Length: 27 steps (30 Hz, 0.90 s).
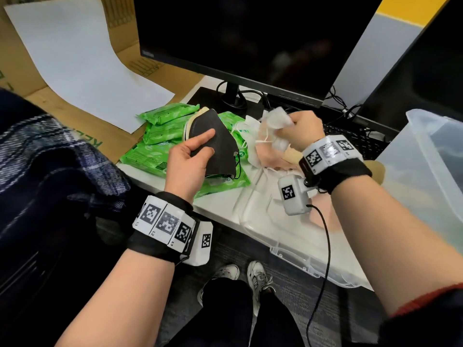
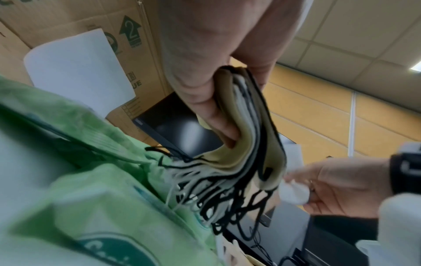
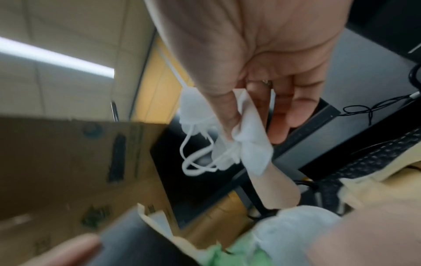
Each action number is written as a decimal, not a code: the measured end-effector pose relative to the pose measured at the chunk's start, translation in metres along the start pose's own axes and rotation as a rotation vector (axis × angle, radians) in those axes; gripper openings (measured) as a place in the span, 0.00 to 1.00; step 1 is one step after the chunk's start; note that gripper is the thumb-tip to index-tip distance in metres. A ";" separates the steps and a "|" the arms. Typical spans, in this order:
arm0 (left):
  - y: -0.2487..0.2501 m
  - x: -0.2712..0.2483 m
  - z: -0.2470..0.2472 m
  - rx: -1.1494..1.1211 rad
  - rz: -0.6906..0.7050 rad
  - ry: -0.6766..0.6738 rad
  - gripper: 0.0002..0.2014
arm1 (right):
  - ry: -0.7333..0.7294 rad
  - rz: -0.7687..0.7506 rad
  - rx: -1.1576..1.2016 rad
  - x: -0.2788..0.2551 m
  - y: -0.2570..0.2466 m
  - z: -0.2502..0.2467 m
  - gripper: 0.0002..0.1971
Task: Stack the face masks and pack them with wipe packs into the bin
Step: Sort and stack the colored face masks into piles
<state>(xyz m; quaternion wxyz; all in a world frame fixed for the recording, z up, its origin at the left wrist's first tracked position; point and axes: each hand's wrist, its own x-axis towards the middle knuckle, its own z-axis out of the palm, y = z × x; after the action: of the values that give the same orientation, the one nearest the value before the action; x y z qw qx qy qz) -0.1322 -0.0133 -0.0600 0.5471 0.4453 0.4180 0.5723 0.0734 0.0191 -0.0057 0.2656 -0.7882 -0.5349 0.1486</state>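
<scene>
Fingers (image 1: 200,139) of my left hand (image 1: 185,166) grip a stack of face masks (image 1: 220,144) above green wipe packs (image 1: 155,136); my right hand (image 1: 303,132) pinches a white mask (image 1: 276,118) over the worktop (image 1: 220,201), beside the clear bin (image 1: 426,156).

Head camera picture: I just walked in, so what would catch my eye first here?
Probably the bright green wipe packs heaped on the white desk before the dark monitor. Above them the left hand holds a stack of masks, black one on top, while the right hand pinches a crumpled white mask.
</scene>
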 end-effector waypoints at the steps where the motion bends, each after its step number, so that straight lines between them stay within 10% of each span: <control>1: 0.001 -0.003 0.003 -0.003 -0.002 -0.010 0.19 | 0.037 -0.015 0.083 -0.005 0.001 -0.006 0.12; 12: 0.009 -0.035 0.042 -0.021 -0.125 -0.180 0.09 | -0.030 -0.161 0.755 -0.078 0.006 -0.035 0.12; 21: 0.011 -0.042 0.048 -0.148 -0.243 -0.195 0.35 | -0.077 -0.251 1.043 -0.107 0.013 -0.052 0.13; 27: 0.015 -0.046 0.050 -0.085 -0.090 -0.290 0.15 | -0.100 -0.125 0.913 -0.107 0.028 -0.043 0.09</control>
<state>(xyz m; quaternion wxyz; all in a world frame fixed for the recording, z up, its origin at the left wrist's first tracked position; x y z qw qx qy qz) -0.0874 -0.0607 -0.0355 0.6452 0.4803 0.3297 0.4942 0.0757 -0.0991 0.0077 0.5676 -0.5489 -0.4733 0.3904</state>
